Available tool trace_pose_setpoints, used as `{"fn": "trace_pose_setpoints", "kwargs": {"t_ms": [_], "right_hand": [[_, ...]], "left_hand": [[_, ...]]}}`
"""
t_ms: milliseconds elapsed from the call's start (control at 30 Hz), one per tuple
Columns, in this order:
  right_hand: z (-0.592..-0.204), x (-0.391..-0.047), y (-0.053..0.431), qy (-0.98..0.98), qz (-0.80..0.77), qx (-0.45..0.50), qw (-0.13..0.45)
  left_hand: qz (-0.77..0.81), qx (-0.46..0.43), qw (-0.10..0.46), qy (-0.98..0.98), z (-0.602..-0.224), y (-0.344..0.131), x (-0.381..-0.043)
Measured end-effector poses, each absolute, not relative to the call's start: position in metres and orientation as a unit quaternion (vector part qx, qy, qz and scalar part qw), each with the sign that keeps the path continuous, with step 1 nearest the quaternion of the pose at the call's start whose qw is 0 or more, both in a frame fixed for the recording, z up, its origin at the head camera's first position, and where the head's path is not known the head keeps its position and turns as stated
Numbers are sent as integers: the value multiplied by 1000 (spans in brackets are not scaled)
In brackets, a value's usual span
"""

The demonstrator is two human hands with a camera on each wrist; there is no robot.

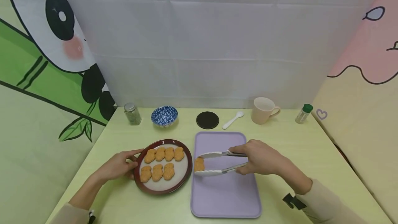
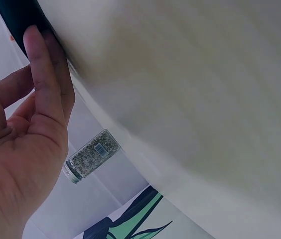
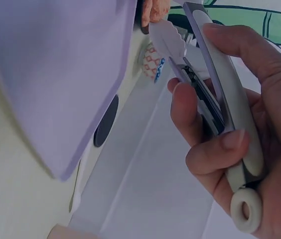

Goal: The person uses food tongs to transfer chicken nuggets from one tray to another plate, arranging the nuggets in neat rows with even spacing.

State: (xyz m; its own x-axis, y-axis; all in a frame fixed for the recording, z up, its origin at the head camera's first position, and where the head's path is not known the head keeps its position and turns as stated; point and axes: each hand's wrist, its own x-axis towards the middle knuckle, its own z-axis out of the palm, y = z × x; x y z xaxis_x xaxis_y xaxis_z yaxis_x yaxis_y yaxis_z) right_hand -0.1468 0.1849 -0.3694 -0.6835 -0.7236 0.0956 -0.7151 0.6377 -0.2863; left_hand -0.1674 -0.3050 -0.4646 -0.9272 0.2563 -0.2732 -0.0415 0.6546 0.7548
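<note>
Several golden-brown nuggets (image 1: 157,172) lie in two rows on a cream plate (image 1: 154,186) with a dark red-brown rim. My left hand (image 1: 116,165) holds the plate's left rim, its fingertips against the edge in the left wrist view. Silver-and-white tongs (image 1: 214,172) are gripped in my right hand (image 1: 262,158), thumb and fingers wrapped round the handles. Between the tong tips, one more nugget (image 1: 199,164) sits over the left edge of a lilac tray (image 1: 225,196). The right wrist view shows the tongs' scalloped white tip (image 3: 168,40) beside that nugget, which is partly cut off.
Along the table's back stand a seasoning jar (image 1: 132,114), a blue-patterned bowl (image 1: 164,116), a black round coaster (image 1: 207,120), a white spoon (image 1: 232,120), a pale mug (image 1: 262,110) and a green-capped bottle (image 1: 304,114). A white curtain (image 1: 202,44) hangs behind.
</note>
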Motion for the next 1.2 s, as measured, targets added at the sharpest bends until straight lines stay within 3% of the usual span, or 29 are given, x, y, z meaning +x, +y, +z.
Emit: {"fn": "trace_pose_setpoints", "kwargs": {"t_ms": [267,467,667,1200], "right_hand": [[-373,-160,133,897,-130,-422,6],[-379,-162,117,904,-124,-407,33],[-381,-163,107,908,-130,-394,57],[-376,-158,110,915,-123,-381,51]], "left_hand": [[405,72,175,895,-465,-304,-168],[399,80,173,897,-465,-303,-169],[407,66,177,894,-464,-304,-167],[396,64,174,899,-462,-303,-166]]}}
